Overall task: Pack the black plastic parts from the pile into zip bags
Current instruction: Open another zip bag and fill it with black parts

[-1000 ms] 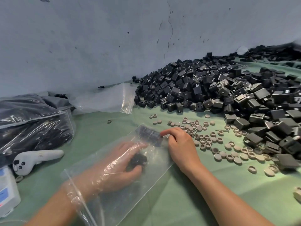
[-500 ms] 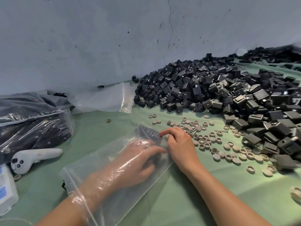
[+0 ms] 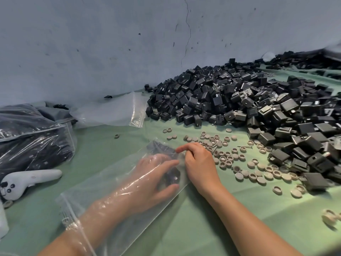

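A clear zip bag (image 3: pixel 103 183) lies flat on the green table cover, its mouth toward me. My left hand (image 3: pixel 147 180) is deep inside the bag, fingers curled round black plastic parts (image 3: pixel 170 177) at its far end. More black parts (image 3: pixel 158 146) show through the plastic at the bag's far corner. My right hand (image 3: pixel 199 163) rests outside on the bag's right edge, forefinger stretched onto the plastic and the other fingers curled. The big pile of black plastic parts (image 3: pixel 239 100) fills the table to the right and back.
Several beige round caps (image 3: pixel 239 163) are scattered between my right hand and the pile. A filled bag of black parts (image 3: pixel 33 143) sits at the left, a white handheld controller (image 3: pixel 27 181) before it. Empty clear bags (image 3: pixel 110 111) lie by the grey wall.
My left hand has pushed deeper into the bag, from its middle to the far end, and now grips the black parts there. My right hand has stayed at the bag's edge.
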Motion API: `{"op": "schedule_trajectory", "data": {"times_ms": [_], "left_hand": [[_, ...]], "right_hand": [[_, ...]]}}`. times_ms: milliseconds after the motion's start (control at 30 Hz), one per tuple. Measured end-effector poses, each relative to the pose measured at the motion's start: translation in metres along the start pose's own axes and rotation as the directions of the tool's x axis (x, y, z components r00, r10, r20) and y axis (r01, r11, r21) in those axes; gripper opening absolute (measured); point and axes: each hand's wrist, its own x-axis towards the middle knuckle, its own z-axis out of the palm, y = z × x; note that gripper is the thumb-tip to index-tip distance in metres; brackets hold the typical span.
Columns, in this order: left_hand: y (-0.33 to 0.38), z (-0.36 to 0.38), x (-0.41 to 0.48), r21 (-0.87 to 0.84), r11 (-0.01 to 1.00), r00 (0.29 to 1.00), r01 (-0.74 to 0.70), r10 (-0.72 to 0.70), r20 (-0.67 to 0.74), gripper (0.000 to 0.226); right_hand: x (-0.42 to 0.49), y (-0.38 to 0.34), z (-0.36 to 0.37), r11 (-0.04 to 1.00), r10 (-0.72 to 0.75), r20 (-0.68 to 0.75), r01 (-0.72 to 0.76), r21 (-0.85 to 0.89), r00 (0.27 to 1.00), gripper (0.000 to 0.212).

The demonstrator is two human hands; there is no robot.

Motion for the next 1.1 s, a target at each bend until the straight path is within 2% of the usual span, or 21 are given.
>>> {"op": "schedule_trajectory", "data": {"times_ms": [100, 200, 300, 400, 500, 600, 667, 800, 867, 967, 1100], "left_hand": [[0.003, -0.003, 0.005, 0.075, 0.996, 0.997, 0.039, -0.044, 0.066, 0.028], [0.006, -0.006, 0.004, -0.003, 0.994, 0.994, 0.106, -0.105, 0.021, 0.019], [0.004, -0.004, -0.001, -0.096, 0.985, 0.989, 0.146, -0.146, 0.007, 0.023], [0.001, -0.002, -0.008, 0.033, 0.995, 0.995, 0.092, -0.093, 0.034, 0.037], [-0.003, -0.005, -0.012, 0.049, 0.994, 0.995, 0.094, -0.095, 0.007, 0.044], [-0.007, -0.008, -0.015, 0.044, 0.995, 0.995, 0.091, -0.089, -0.043, 0.035], [-0.005, -0.006, -0.014, 0.024, 0.996, 0.997, 0.081, -0.081, -0.01, 0.029], [0.0, 0.0, 0.004, 0.032, 0.999, 0.998, -0.036, 0.034, 0.05, 0.024], [-0.001, 0.002, 0.016, 0.116, 0.992, 0.994, -0.052, 0.041, 0.102, 0.024], [0.001, 0.005, 0.023, 0.255, 0.967, 0.995, -0.019, -0.007, 0.098, 0.037], [0.004, -0.001, 0.005, 0.138, 0.99, 0.998, -0.019, 0.01, 0.068, 0.039]], "right_hand": [[0.0, 0.001, 0.0, 1.0, 0.005, -0.001, -0.005, -0.008, 1.0, 0.037], [0.0, 0.001, 0.001, 1.0, 0.004, -0.007, -0.004, 0.012, 1.0, 0.037], [0.0, 0.001, 0.001, 1.0, 0.003, -0.011, -0.003, 0.01, 1.0, 0.037], [0.0, 0.001, 0.001, 1.0, 0.011, -0.01, -0.01, 0.015, 1.0, 0.037], [0.0, 0.002, 0.002, 1.0, 0.007, -0.013, -0.007, 0.01, 1.0, 0.038], [0.0, 0.002, 0.002, 1.0, 0.002, -0.015, -0.001, 0.02, 1.0, 0.038], [0.001, 0.002, 0.002, 1.0, 0.002, -0.013, -0.002, 0.022, 1.0, 0.038], [0.001, 0.003, 0.003, 1.0, -0.002, -0.037, 0.002, 0.009, 0.999, 0.037], [0.001, 0.003, 0.004, 1.0, -0.004, -0.044, 0.005, 0.013, 0.999, 0.038], [0.001, 0.002, 0.002, 1.0, 0.003, -0.044, -0.002, 0.019, 0.999, 0.036], [0.0, 0.001, 0.001, 0.998, 0.026, -0.036, -0.024, 0.053, 0.999, 0.039]]}}
